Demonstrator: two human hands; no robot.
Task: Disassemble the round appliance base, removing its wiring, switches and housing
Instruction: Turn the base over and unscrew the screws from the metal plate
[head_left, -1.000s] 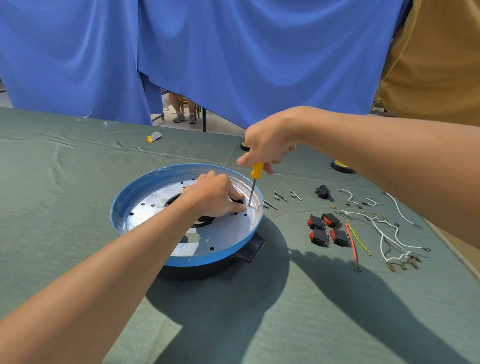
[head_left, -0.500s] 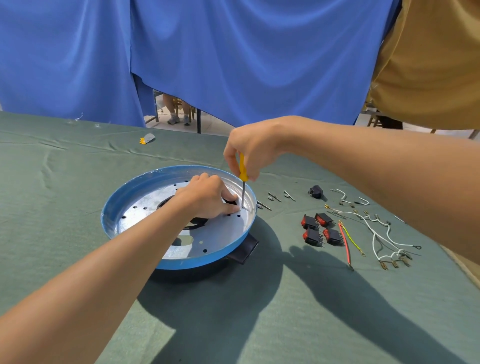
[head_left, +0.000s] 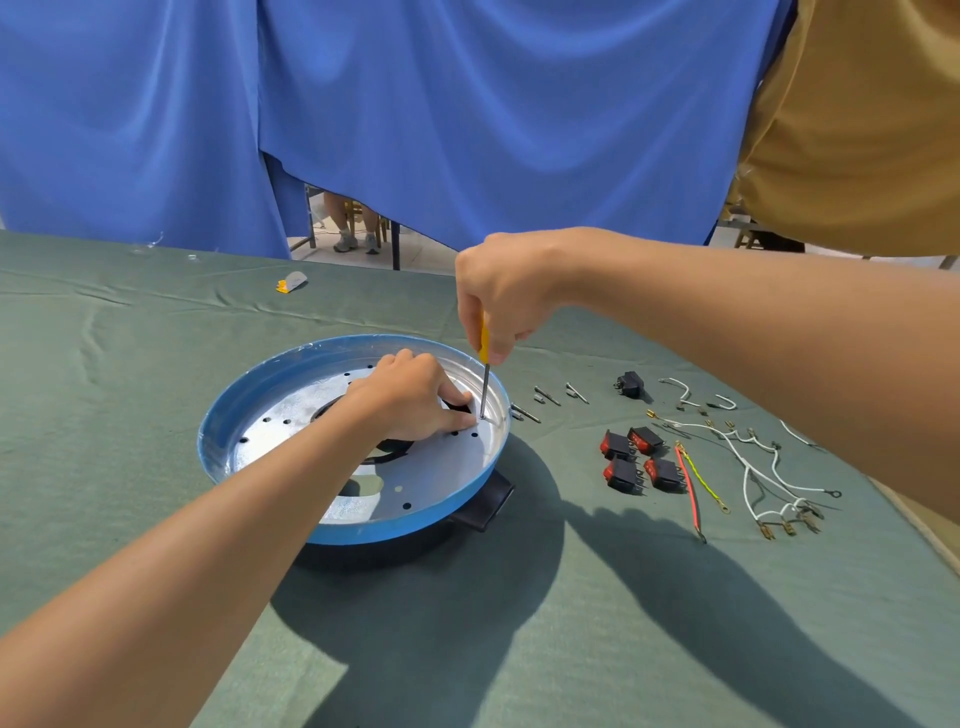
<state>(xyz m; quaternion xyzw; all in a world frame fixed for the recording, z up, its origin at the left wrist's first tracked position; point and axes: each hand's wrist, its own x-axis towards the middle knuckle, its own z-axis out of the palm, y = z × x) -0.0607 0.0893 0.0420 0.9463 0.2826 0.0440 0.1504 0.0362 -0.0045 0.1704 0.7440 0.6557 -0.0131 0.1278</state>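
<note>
The round appliance base (head_left: 249, 415) lies on the green cloth, a blue rim around a perforated silver plate (head_left: 436, 467) with a dark central opening. My left hand (head_left: 410, 400) rests on the plate, its curled fingers and thumb hooked at the edge of that opening. My right hand (head_left: 504, 301) grips a yellow-handled screwdriver (head_left: 483, 345) held upright. The screwdriver's tip touches the plate just right of my left fingers. A black tab (head_left: 488, 506) sticks out under the rim at the near right.
Right of the base lie several screws (head_left: 545, 397), a small black part (head_left: 629, 384), several red rocker switches (head_left: 639, 457), a red wire (head_left: 688, 488) and white wires (head_left: 753, 467). A small orange-grey piece (head_left: 291, 283) lies far back. A person in an ochre shirt (head_left: 857, 130) stands at the right.
My right hand has swung the screwdriver from tilted to upright and brought it closer to the plate, tip down beside my left fingers. My left hand has stayed on the plate.
</note>
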